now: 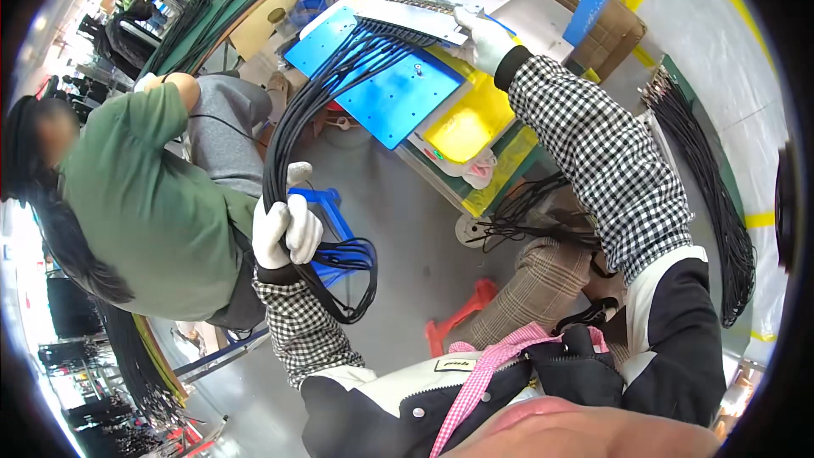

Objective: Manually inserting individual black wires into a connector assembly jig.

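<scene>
My left hand [287, 231], in a white glove, is closed round a thick bundle of black cables [284, 131]. The cables arch up from this fist to a metal strip fixture [411, 15] on the bench, and their lower ends loop below the hand. My right hand [487, 42], also gloved in white, pinches the right end of that fixture. A row of small metal pieces lies along the fixture's far side, too small to make out. Under the cables is a blue plate [394, 106] with small holes, beside a yellow tray [466, 129].
A person in a green shirt [144, 203] sits close on my left. More black cables [699, 195] hang at the right, and another bundle [538, 216] lies below the bench. A blue stool [339, 216] and a red stool [458, 318] stand on the floor. A cardboard box [606, 30] sits behind the bench.
</scene>
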Motion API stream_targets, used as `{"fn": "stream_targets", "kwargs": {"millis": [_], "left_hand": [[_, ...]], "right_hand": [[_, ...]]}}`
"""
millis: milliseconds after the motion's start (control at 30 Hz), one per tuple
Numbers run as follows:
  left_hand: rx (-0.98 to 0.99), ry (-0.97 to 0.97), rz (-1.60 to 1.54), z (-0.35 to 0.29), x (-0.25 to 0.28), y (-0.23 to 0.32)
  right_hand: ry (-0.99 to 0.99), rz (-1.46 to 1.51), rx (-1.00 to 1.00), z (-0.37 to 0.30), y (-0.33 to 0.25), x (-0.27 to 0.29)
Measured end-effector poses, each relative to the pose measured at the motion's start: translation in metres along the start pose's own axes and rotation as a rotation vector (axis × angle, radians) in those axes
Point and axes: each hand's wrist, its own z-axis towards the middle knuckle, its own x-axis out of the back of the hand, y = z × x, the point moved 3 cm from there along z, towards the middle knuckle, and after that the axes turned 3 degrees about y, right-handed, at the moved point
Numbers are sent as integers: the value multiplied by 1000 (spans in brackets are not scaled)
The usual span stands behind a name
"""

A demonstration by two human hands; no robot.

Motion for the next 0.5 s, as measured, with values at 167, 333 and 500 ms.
{"fn": "stream_targets", "kwargs": {"millis": [167,333,500], "left_hand": [[-46,-86,-134,-5,15,-6],[-117,-22,-187,-15,8,-5],[-107,-15,-127,-3,10,-1]], "right_hand": [[-92,-23,-55,4,11,-1],[-48,-237,-67,-14,14,-10],[5,-221,-77,2,20,-3]]}}
